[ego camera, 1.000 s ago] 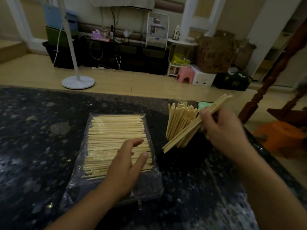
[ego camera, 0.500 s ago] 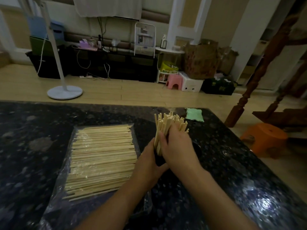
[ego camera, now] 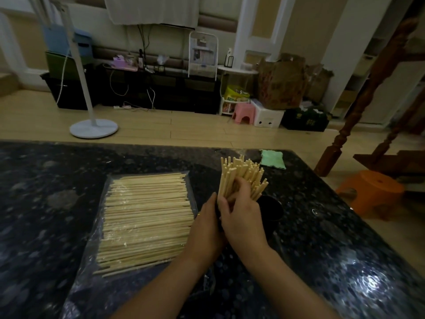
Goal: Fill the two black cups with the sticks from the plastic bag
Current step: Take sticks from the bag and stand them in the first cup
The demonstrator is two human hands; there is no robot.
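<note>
Black cup (ego camera: 219,209) almost hidden behind my hands, left hand (ego camera: 204,229) wrapped round it, right hand (ego camera: 241,215) clutching its upright sticks (ego camera: 241,176), second cup (ego camera: 271,208) just right, bagged sticks (ego camera: 145,217) left, open tabletop (ego camera: 333,238) right.

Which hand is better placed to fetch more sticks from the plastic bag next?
Left. The left hand sits right beside the plastic bag, on its own side. The right hand grips the upright sticks in the cup, farther from the bag; reaching would mean crossing over.
</note>
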